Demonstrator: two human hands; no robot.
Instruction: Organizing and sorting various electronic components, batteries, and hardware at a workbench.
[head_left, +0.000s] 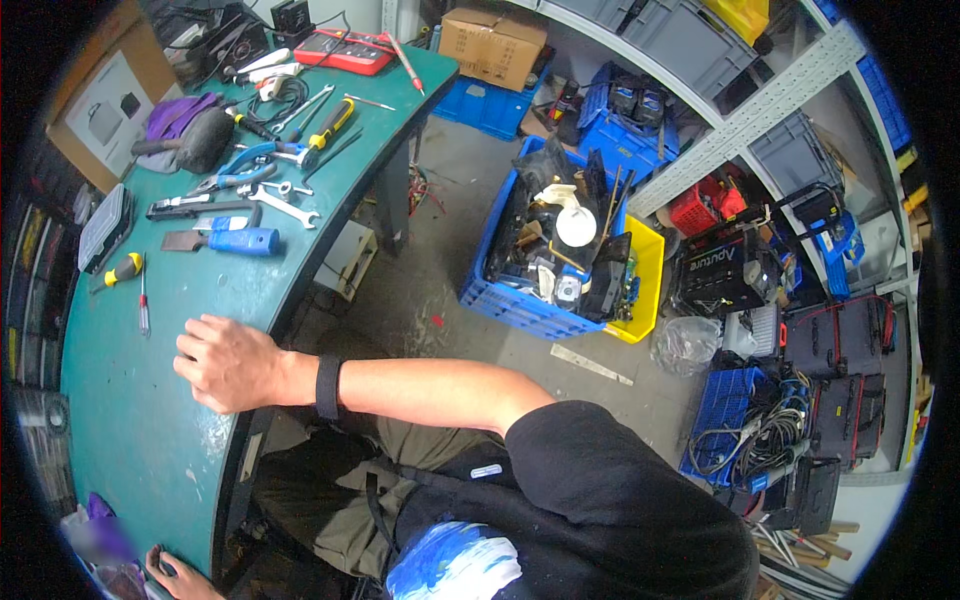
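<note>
My right hand (225, 364) rests palm down at the near edge of a green workbench (142, 420), fingers curled under and nothing visible in them. A black band (328, 386) circles that wrist. Closest to it lies a slim screwdriver with a red and clear handle (144, 315). Beyond are a stubby yellow and black screwdriver (126, 268) and a broad-bladed chisel with a blue handle (244, 241). At the bottom left my left hand (180, 576) is partly cut off by the frame; its grip is unclear. Beside it is a blurred purple item (105, 534).
Farther along the bench are wrenches (281, 204), blue-handled pliers (240, 176), a mallet (202, 139), a red multimeter (349, 52) and a plastic organizer case (106, 225). A filled blue crate (525, 311) and yellow bin (649, 255) stand on the floor. Metal shelving (750, 112) lines the right side.
</note>
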